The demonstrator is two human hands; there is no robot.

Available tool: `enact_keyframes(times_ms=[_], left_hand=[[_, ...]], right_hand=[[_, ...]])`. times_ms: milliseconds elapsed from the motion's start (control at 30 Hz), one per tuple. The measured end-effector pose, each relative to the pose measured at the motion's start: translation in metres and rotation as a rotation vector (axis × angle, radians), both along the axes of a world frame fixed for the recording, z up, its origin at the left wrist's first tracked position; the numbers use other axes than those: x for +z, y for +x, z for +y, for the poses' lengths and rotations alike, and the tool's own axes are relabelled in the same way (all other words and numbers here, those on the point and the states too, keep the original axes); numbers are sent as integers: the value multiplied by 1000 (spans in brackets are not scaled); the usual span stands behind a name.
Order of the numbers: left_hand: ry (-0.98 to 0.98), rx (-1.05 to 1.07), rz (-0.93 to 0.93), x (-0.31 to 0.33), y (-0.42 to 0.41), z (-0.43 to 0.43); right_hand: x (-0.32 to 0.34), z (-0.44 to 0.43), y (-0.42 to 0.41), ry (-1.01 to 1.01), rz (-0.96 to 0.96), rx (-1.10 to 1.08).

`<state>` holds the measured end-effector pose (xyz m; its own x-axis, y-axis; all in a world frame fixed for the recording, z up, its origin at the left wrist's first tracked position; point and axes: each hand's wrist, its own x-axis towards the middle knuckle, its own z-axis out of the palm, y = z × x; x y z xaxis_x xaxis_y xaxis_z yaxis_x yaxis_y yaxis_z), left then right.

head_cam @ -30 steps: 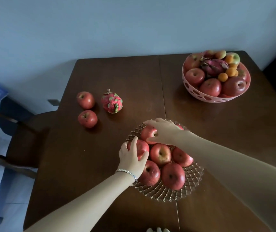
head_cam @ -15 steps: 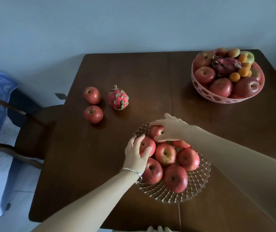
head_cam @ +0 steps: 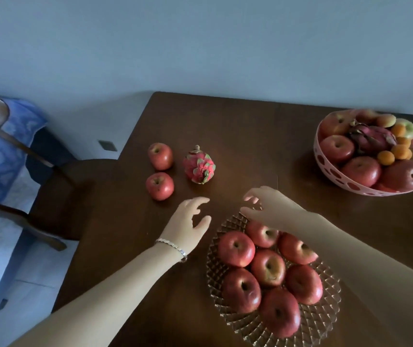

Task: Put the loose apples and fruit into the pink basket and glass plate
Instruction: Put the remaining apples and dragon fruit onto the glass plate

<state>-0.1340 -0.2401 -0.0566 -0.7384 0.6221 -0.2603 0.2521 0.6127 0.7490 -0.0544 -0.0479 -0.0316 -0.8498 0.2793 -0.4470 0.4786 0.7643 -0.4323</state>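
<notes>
Two loose red apples lie on the dark table at the left, a far apple [head_cam: 160, 156] and a near apple [head_cam: 159, 185]. A pink dragon fruit [head_cam: 199, 167] stands to their right. The glass plate [head_cam: 325, 319] in front holds several red apples. My left hand [head_cam: 187, 222] hovers empty, fingers loosely spread, between the plate and the near apple. My right hand [head_cam: 268, 205] is above the plate's far rim, fingers relaxed, holding nothing. The pink basket [head_cam: 338, 176] at the far right is full of apples, oranges and a dragon fruit.
A dark wooden chair [head_cam: 57, 196] stands against the table's left edge. Beyond it lies a blue patterned cloth [head_cam: 7, 151]. The table's far edge runs along a pale wall.
Both hands have lifted off the apples in the plate and moved left toward the loose fruit. The view has swung so the plate sits lower right.
</notes>
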Motion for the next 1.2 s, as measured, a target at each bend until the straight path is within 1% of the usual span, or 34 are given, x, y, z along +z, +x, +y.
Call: enact_keyframes(times_ms=[100,167,233,267,333,433,500,600,733,833,933,1100,1200], left_hand=[[-48,190,11,5,-56,-23],[-117,255,56,2,-89,-34],[-153,272,77,-5,-120,-40],[-179,265,79,-8,-129,-40],[-302,195,74,-18,-151,-39],[-477,40,54,-30,-163,-30],[-501,-14,65,-38,-169,-26],[-474,-14,64,-46,-174,-26],[-455,-12,39,-48,-174,-27],[-469,-12,11,-48,-174,-24],[-417,55,-25,-45,-166,-22],[-420,96,10,-29,-136,-24],[-336,116,15,-6,-101,-22]], right_hand=[[17,-21,-47,-39,54,102],[22,-39,-82,-73,103,142],[18,-56,-125,-65,145,156],[15,-63,-143,-45,151,165],[3,-77,-187,-12,152,152],[-19,-88,-236,-18,141,57],[-41,-90,-259,-18,76,-17],[-68,-90,-276,-48,-29,-71],[-76,-92,-271,-110,80,-170],[-65,-93,-248,-156,247,-284],[-39,-88,-210,-234,417,-403],[7,-64,-121,-368,520,-442],[24,-48,-62,-333,520,-452]])
